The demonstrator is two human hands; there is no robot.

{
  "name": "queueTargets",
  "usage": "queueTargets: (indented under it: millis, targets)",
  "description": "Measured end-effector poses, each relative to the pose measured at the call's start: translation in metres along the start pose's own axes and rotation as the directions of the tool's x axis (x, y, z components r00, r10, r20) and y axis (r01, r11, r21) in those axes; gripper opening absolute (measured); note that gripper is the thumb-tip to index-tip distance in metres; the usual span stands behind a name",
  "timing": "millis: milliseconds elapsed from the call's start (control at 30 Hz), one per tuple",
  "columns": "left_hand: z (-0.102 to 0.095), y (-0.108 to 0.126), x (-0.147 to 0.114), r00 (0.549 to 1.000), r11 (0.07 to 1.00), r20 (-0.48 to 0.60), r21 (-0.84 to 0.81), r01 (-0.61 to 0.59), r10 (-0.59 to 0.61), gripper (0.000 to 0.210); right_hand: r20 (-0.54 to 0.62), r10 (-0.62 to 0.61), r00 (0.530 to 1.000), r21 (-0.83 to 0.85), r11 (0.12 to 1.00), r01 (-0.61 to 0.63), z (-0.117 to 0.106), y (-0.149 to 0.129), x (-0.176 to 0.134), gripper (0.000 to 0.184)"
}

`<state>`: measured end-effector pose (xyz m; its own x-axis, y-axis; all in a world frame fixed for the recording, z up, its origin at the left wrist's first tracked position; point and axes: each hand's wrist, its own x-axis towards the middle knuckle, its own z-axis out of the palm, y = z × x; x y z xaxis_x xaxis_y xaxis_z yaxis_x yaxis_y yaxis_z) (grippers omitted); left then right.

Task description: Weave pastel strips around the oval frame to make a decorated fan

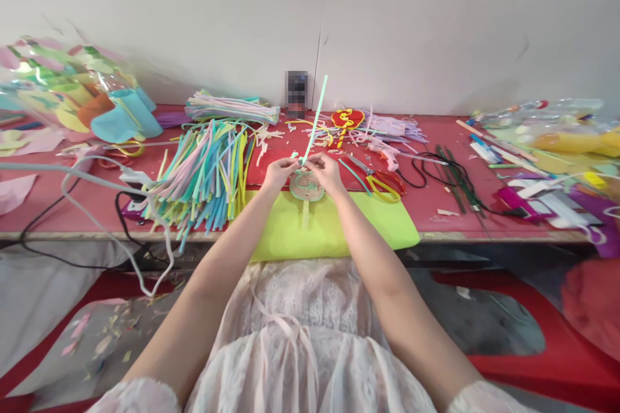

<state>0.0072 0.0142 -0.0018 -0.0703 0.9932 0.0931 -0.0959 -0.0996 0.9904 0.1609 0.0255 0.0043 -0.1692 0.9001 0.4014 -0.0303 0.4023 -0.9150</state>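
Note:
My left hand (281,171) and my right hand (324,171) meet at the middle of the table, both closed in a pinch. Between their fingertips is the lower end of a mint-green pipe cleaner (317,113), which sticks up and leans slightly right. Just below the fingers, a round fan-shaped piece (307,187) of coiled green and pinkish pipe cleaners lies with its pale handle (305,214) pointing toward me. Under it is a folded yellow-green cloth or foam sheet (281,235). Whether the upright stem joins the round piece is hidden by my fingers.
Left of my hands lies a big heap of pastel pipe cleaners (208,168). To the right are scissors (385,188), a pink glue gun (386,153) and a black cable (455,171). A red and yellow finished piece (347,119) lies behind. White cables (116,171) cross the left side.

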Motion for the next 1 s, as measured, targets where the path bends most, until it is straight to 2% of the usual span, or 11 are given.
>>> queueTargets:
  millis: [133, 233, 300, 467, 567, 667, 767, 900, 1000]
  targets:
    - [0.003, 0.007, -0.003, 0.99, 0.981, -0.079, 0.162, -0.105, 0.119, 0.028, 0.002, 0.02, 1.0, -0.009, 1.0, -0.02, 0.0, 0.001, 0.0, 0.03]
    - [0.002, 0.009, -0.004, 0.967, 0.93, -0.068, 0.297, -0.216, 0.246, 0.021, 0.012, 0.058, 0.998, 0.015, 0.998, -0.058, -0.001, 0.004, 0.0, 0.03]
    - [0.002, 0.009, -0.005, 0.957, 0.91, -0.055, 0.33, -0.251, 0.284, 0.019, 0.007, 0.08, 0.997, 0.041, 0.996, -0.08, -0.001, 0.006, 0.0, 0.029]
    - [0.002, 0.007, -0.002, 0.959, 0.929, 0.015, 0.246, -0.278, 0.283, 0.017, 0.035, 0.16, 0.987, 0.122, 0.979, -0.163, -0.003, 0.011, 0.001, 0.032]
    - [0.001, 0.005, 0.002, 0.961, 0.944, 0.053, 0.183, -0.276, 0.271, 0.022, 0.101, 0.22, 0.97, 0.199, 0.951, -0.236, -0.004, 0.014, 0.001, 0.037]
    - [-0.002, 0.004, 0.005, 0.956, 0.945, 0.116, 0.164, -0.284, 0.268, 0.028, 0.122, 0.224, 0.967, 0.233, 0.94, -0.248, -0.004, 0.013, 0.0, 0.035]
    - [-0.006, 0.006, 0.005, 0.945, 0.928, 0.177, 0.211, -0.308, 0.274, 0.028, 0.157, 0.19, 0.969, 0.233, 0.946, -0.223, -0.004, 0.009, 0.0, 0.031]
    - [-0.012, 0.014, 0.002, 0.916, 0.852, 0.235, 0.348, -0.391, 0.325, 0.027, 0.194, 0.181, 0.964, 0.185, 0.958, -0.217, -0.004, 0.008, -0.001, 0.032]
    - [-0.014, 0.018, 0.001, 0.903, 0.841, 0.298, 0.357, -0.407, 0.31, 0.027, 0.216, 0.168, 0.962, 0.127, 0.972, -0.198, -0.004, 0.009, 0.0, 0.031]
